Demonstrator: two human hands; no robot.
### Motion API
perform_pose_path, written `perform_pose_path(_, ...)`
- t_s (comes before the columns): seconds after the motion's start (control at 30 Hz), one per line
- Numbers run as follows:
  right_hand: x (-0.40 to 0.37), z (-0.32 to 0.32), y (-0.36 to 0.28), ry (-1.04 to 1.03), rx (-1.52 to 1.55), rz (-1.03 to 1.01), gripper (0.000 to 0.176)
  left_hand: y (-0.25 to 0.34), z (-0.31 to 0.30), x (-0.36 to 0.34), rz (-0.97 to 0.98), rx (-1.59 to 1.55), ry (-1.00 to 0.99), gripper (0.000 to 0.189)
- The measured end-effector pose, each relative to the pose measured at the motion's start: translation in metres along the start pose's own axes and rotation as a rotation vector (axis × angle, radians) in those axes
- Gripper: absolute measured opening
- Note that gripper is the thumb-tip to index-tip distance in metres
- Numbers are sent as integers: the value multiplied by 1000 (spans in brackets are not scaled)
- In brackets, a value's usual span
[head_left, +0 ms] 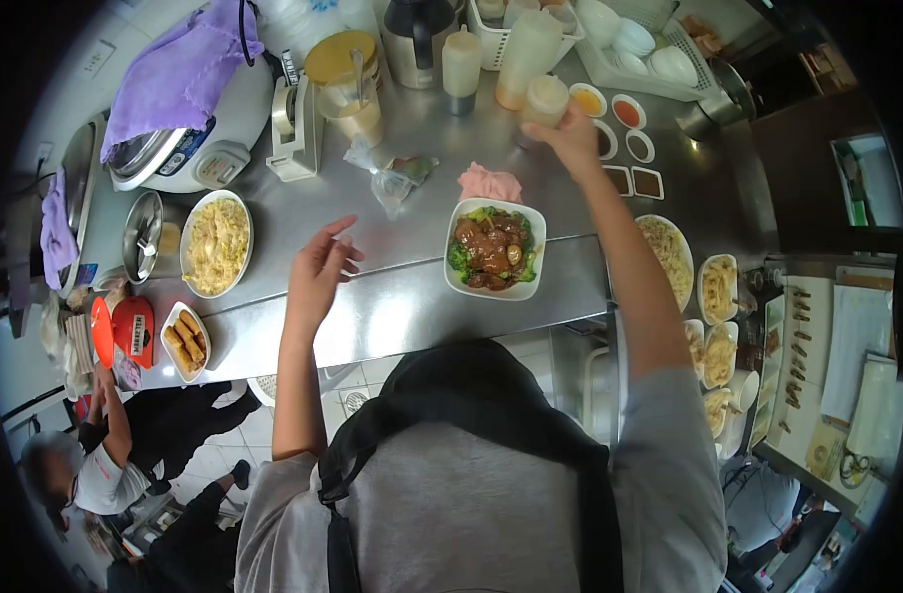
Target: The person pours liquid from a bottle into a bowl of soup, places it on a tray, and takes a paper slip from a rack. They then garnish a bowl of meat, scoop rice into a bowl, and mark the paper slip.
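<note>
My right hand (572,140) reaches to the back of the steel counter, its fingers closed round a small jar with a pale lid (547,99). The jar's lower part is partly hidden by the hand. Over the counter on the left, my left hand (323,265) is held with its fingers apart and nothing in them. Between the hands, near the front edge, stands a white square bowl (453,269) of glossy brown meat and broccoli (491,247). A crumpled pink cloth (489,184) touches or lies just behind its rim.
Squeeze bottles (461,69) and sauce dishes (639,146) stand at the back. A rice cooker (200,138), a tape dispenser (295,128), a plastic bag (387,183), a plate of fried rice (217,244) and spring rolls (185,343) occupy the left. Co-workers (116,465) stand at lower left.
</note>
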State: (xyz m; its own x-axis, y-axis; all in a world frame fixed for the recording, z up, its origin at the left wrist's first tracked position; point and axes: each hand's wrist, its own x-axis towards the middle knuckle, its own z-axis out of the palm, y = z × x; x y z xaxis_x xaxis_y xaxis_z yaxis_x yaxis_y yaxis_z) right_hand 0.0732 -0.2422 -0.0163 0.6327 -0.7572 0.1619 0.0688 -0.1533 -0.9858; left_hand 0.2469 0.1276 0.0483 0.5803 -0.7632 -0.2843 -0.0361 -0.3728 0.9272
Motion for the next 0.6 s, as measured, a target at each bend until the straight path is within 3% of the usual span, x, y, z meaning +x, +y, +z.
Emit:
perform_pose_path(0.1, 15, 11, 6, 67, 77, 58, 61, 10, 24, 2, 24, 89, -7, 31)
perform_pose_path(0.13, 15, 11, 7, 29, 56, -9, 63, 15, 30, 1, 30, 124, -3, 31)
perform_pose_path(0.23, -29, 8, -11, 202, -491, 262, 57, 8, 39, 2, 18, 193, -8, 31)
perform_pose_path(0.3, -59, 21, 2, 46, -467, 259, 44, -7, 45, 3, -14, 210, -29, 31)
perform_pose_path(0.4, -63, 31, 37, -325, -813, -20, 25, -34, 54, 15, -25, 291, -58, 31)
perform_pose_path(0.5, -40, 35, 24, -215, -859, 139, 18, -52, 61, 39, 29, 360, -70, 32)
perform_pose_path(0.6, -35, 32, -25, -91, -791, -112, 14, -45, 70, 41, 40, 374, -242, 33)
